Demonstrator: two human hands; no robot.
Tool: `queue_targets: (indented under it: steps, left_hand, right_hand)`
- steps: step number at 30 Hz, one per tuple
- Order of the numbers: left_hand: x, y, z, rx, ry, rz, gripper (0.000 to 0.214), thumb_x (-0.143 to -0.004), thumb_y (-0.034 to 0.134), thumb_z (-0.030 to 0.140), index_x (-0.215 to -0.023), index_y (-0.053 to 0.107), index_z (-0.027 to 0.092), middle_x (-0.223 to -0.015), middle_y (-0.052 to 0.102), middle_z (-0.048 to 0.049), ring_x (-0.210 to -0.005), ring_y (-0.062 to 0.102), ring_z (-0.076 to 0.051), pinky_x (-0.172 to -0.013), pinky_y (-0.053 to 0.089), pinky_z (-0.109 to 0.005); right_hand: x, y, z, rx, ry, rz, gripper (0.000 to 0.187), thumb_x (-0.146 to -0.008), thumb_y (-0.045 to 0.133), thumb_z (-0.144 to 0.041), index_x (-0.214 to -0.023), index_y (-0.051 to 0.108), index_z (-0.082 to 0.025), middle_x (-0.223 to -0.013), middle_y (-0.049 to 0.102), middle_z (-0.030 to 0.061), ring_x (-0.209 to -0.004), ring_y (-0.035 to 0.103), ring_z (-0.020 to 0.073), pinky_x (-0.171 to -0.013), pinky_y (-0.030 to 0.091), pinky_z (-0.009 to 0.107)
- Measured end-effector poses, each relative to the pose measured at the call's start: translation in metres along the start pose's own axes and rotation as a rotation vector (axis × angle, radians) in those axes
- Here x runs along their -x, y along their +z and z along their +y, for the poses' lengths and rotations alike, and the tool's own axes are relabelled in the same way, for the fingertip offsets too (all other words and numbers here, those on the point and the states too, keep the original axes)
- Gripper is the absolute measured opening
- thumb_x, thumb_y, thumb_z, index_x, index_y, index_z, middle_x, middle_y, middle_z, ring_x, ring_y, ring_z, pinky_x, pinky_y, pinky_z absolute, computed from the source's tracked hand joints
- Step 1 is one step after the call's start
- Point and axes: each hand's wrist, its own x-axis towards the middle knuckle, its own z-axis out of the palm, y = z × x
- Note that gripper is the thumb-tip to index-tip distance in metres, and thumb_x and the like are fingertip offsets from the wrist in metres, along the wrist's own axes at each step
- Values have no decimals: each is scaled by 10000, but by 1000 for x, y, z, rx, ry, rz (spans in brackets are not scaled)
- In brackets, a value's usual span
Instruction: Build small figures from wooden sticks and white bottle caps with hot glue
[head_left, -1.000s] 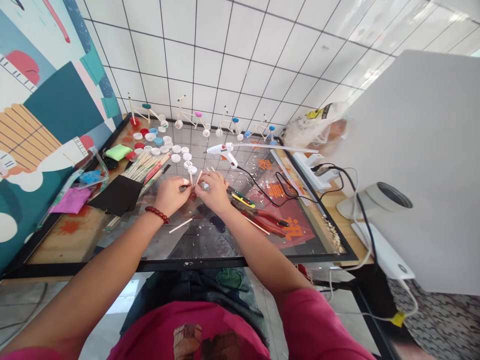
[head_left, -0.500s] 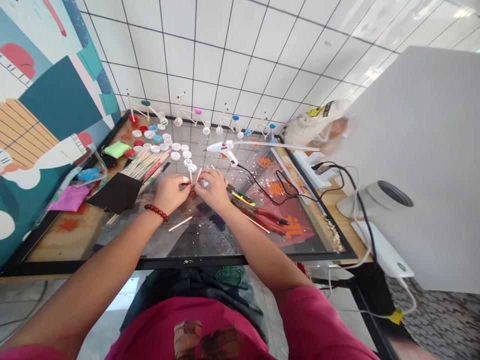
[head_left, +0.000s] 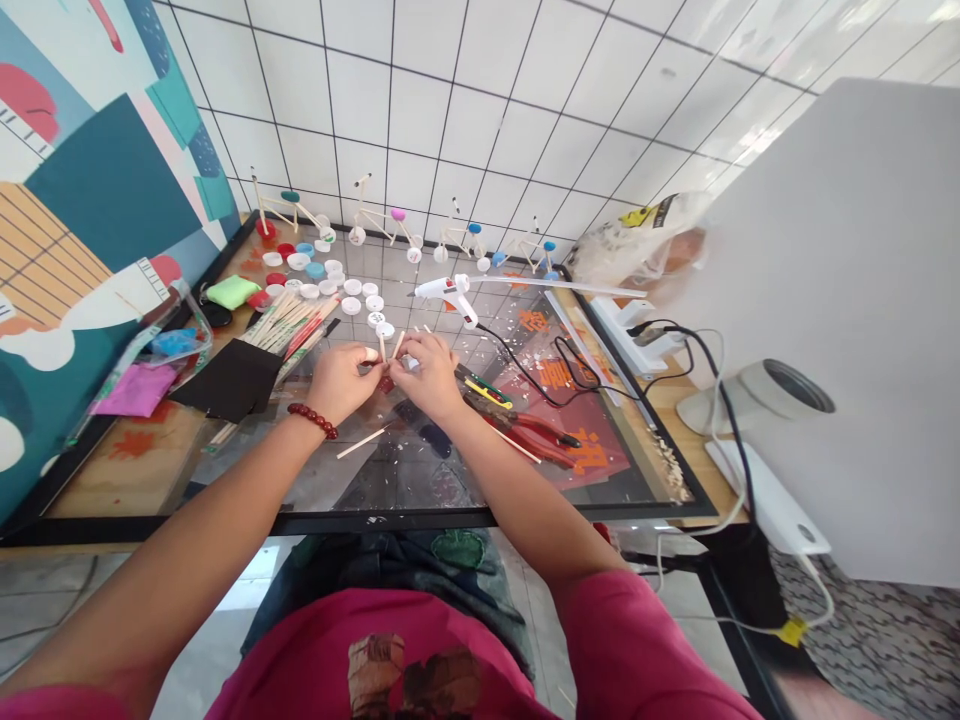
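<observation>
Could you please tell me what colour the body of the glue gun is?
The glue gun is mostly white, as the head view shows best.

Bright, even light. White glare streaks the tiled wall (head_left: 510,120), upper right; desk (head_left: 337,490) top glossy, mirroring tile lines. Pale bright patch on floor (head_left: 255,572). Hands (head_left: 341,385) well lit; fine detail on sticks (head_left: 398,345) soft. Wide-angle stretch toward edges; lower right corner smeared.
</observation>
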Motion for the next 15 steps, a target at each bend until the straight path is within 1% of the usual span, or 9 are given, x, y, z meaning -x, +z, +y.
queue_targets:
  steps: [4,15]
  left_hand:
    - [0,0,0,5,21,11,177,-787,592,308,-734,722,200,-787,744,-57,-784,675,-218,-741,496,-306]
    - [-1,2,-2,-19,6,3,166,-782,603,313,-737,727,211,-797,750,-53,-806,674,-224,-757,505,-314]
  right_hand:
    - [0,0,-1,0,2,0,32,-801,694,-219,-818,685,-245,-1180,690,12,-1200,532,254,-983,325,415]
    - [0,-1,-1,-17,5,13,45,-794,701,-213,-793,671,-246,-1183,700,4,-1196,540,251,-969,326,422]
